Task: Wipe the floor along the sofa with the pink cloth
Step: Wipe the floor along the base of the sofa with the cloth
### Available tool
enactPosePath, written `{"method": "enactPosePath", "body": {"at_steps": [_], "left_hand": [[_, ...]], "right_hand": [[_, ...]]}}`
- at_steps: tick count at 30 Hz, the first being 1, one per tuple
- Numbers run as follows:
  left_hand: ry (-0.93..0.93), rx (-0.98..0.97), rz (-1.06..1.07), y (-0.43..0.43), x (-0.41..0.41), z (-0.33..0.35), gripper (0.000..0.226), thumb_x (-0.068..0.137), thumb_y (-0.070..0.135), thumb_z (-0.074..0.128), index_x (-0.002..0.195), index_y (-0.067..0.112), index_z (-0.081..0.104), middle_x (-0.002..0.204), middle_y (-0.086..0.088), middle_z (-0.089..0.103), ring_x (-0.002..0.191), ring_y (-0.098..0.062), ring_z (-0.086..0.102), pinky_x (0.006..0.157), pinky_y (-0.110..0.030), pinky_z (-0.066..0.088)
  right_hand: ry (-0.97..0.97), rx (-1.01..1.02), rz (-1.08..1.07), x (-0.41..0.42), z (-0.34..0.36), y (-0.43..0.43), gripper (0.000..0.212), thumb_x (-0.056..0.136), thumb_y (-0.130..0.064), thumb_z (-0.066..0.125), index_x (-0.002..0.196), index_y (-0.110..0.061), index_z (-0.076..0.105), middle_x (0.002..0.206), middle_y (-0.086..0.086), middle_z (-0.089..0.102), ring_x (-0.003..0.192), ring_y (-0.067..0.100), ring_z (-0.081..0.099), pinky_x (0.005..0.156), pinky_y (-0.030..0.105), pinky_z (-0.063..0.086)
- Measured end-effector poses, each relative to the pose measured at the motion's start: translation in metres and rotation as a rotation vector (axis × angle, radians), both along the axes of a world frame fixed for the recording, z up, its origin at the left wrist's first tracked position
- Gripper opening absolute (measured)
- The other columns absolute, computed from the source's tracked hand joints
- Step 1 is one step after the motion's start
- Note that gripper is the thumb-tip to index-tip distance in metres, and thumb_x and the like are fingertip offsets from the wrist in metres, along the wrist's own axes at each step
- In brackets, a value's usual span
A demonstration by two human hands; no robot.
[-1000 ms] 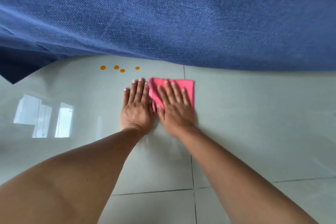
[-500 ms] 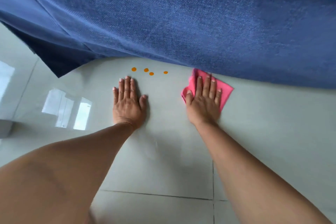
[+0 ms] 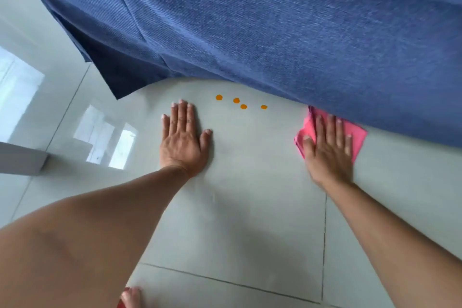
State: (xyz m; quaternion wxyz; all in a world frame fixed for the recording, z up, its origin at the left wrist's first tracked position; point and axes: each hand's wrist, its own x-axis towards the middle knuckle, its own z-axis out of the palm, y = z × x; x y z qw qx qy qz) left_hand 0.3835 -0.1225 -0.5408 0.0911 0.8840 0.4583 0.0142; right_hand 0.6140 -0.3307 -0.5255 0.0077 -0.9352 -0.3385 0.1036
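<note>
The pink cloth (image 3: 356, 136) lies crumpled on the pale tiled floor (image 3: 250, 207), right against the base of the blue sofa (image 3: 275, 32). My right hand (image 3: 328, 151) presses flat on the cloth, fingers spread and pointing toward the sofa. My left hand (image 3: 183, 137) rests flat on the bare tile to the left, fingers apart, holding nothing. Several small orange spots (image 3: 240, 102) mark the floor between the two hands, close to the sofa edge.
The sofa's dark corner (image 3: 120, 77) ends at the left, with glossy tile beyond it showing window reflections (image 3: 110, 140). A grey block (image 3: 20, 157) sits at the far left edge. A foot (image 3: 130, 297) shows at the bottom.
My right hand has slid the pink cloth to the right along the sofa base, away from my left hand. The left hand stays planted; the view has shifted right.
</note>
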Motion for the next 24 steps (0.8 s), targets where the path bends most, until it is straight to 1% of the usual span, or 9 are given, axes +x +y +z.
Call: {"method": "enactPosePath", "body": {"at_steps": [3, 5, 9, 13, 16, 18, 20, 22, 24], "left_hand": [[0.011, 0.006, -0.010, -0.005, 0.010, 0.001, 0.072, 0.093, 0.050, 0.015, 0.154, 0.012, 0.008, 0.163, -0.008, 0.001, 0.150, -0.024, -0.005, 0.121, -0.044, -0.003], [0.006, -0.003, -0.009, -0.005, 0.007, 0.001, 0.071, 0.093, 0.048, 0.014, 0.154, 0.013, 0.010, 0.163, -0.008, 0.003, 0.150, -0.024, -0.003, 0.121, -0.043, -0.003], [-0.058, -0.022, -0.004, 0.000, 0.002, 0.001, 0.065, 0.094, 0.039, 0.013, 0.154, 0.012, 0.011, 0.163, -0.009, 0.005, 0.150, -0.022, -0.002, 0.121, -0.039, -0.007], [-0.088, -0.050, -0.015, 0.001, 0.000, 0.002, 0.062, 0.097, 0.032, 0.015, 0.154, 0.010, 0.008, 0.163, -0.007, 0.003, 0.150, -0.020, -0.005, 0.121, -0.038, -0.007], [-0.094, -0.053, -0.024, 0.000, -0.002, 0.004, 0.063, 0.096, 0.029, 0.019, 0.154, 0.008, 0.009, 0.163, -0.009, 0.004, 0.150, -0.022, -0.004, 0.121, -0.037, -0.009], [-0.081, -0.042, -0.022, -0.001, -0.001, 0.003, 0.063, 0.095, 0.023, 0.025, 0.154, 0.008, 0.008, 0.163, -0.009, 0.003, 0.150, -0.022, -0.004, 0.121, -0.038, -0.009], [-0.067, -0.048, -0.017, 0.000, -0.001, 0.003, 0.063, 0.095, 0.022, 0.025, 0.154, 0.008, 0.008, 0.163, -0.010, 0.002, 0.150, -0.023, -0.004, 0.121, -0.039, -0.008], [-0.052, -0.043, -0.018, 0.000, 0.000, 0.003, 0.064, 0.093, 0.024, 0.021, 0.154, 0.007, 0.008, 0.163, -0.011, 0.002, 0.150, -0.025, -0.004, 0.121, -0.040, -0.006], [-0.039, -0.048, -0.021, 0.000, 0.000, 0.004, 0.066, 0.091, 0.026, 0.018, 0.154, 0.007, 0.008, 0.163, -0.012, 0.003, 0.150, -0.025, -0.003, 0.121, -0.041, -0.006]], "right_hand": [[0.091, 0.107, -0.155, 0.016, 0.001, 0.082, 0.050, 0.103, -0.033, 0.029, 0.146, -0.011, 0.043, 0.157, 0.013, 0.038, 0.145, 0.029, 0.029, 0.121, 0.044, 0.012], [0.167, 0.144, -0.103, -0.004, 0.000, 0.138, 0.049, 0.102, -0.032, 0.029, 0.142, -0.010, 0.048, 0.154, 0.012, 0.043, 0.143, 0.027, 0.032, 0.119, 0.040, 0.015], [0.088, 0.147, 0.271, -0.073, 0.003, 0.200, 0.059, 0.100, -0.039, 0.026, 0.156, -0.022, 0.024, 0.163, 0.004, 0.028, 0.150, 0.023, 0.021, 0.123, 0.044, 0.008], [0.082, 0.093, 0.565, -0.106, 0.001, 0.169, 0.064, 0.098, -0.045, 0.024, 0.158, -0.023, 0.015, 0.167, 0.001, 0.011, 0.154, 0.020, 0.006, 0.124, 0.045, 0.002], [0.060, 0.072, 0.724, -0.087, -0.003, 0.101, 0.064, 0.098, -0.046, 0.025, 0.158, -0.024, 0.020, 0.167, -0.001, 0.012, 0.154, 0.018, 0.009, 0.124, 0.044, 0.007], [0.005, 0.045, 0.628, -0.047, -0.005, 0.071, 0.065, 0.098, -0.048, 0.022, 0.158, -0.024, 0.018, 0.166, -0.001, 0.012, 0.154, 0.019, 0.011, 0.124, 0.042, 0.005], [-0.034, -0.008, 0.373, -0.012, -0.005, 0.070, 0.067, 0.097, -0.050, 0.016, 0.158, -0.024, 0.017, 0.166, 0.001, 0.016, 0.153, 0.021, 0.014, 0.124, 0.042, 0.004], [-0.013, -0.016, 0.095, 0.000, -0.005, 0.098, 0.066, 0.097, -0.050, 0.018, 0.155, -0.020, 0.027, 0.163, 0.007, 0.027, 0.149, 0.026, 0.021, 0.123, 0.047, 0.008], [0.025, 0.010, -0.033, -0.014, 0.000, 0.134, 0.063, 0.100, -0.049, 0.024, 0.153, -0.016, 0.032, 0.162, 0.010, 0.029, 0.149, 0.029, 0.020, 0.122, 0.048, 0.006]]}}
